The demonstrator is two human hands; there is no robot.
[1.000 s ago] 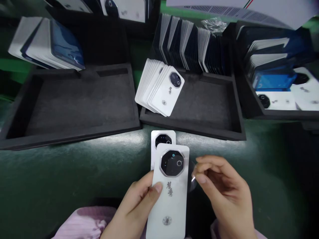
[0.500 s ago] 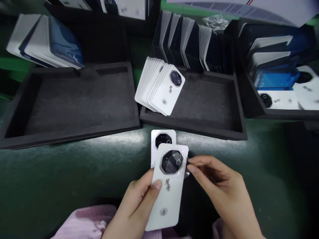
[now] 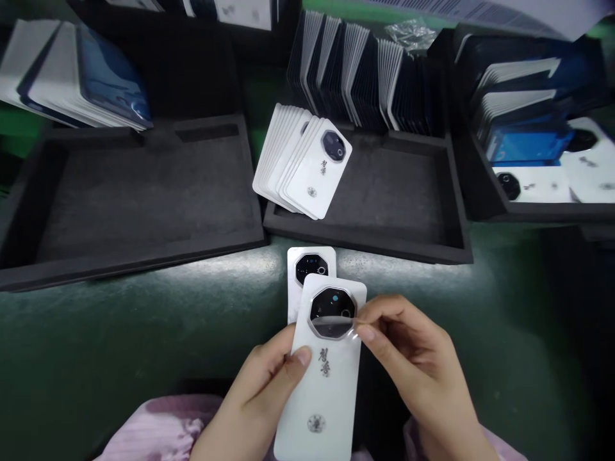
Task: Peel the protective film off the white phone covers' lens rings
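Note:
My left hand (image 3: pixel 259 397) grips a white phone back cover (image 3: pixel 321 390) by its left edge, thumb on its face. The cover has a dark octagonal camera window (image 3: pixel 332 312) near the top. My right hand (image 3: pixel 413 371) pinches a thin clear film (image 3: pixel 342 328) at the right rim of that window, partly over its lower half. A second white cover (image 3: pixel 307 269) lies flat on the green table just beyond, half hidden under the held one.
A fanned stack of white covers (image 3: pixel 300 166) leans on the middle black foam tray (image 3: pixel 384 192). A wide black foam tray (image 3: pixel 139 198) sits at left. Rows of upright covers (image 3: pixel 365 83) stand behind. Another tray with covers (image 3: pixel 538 160) is at right.
My right hand moved left to the camera window and now holds the clear film over its lower part. The held cover shifted slightly in my left hand.

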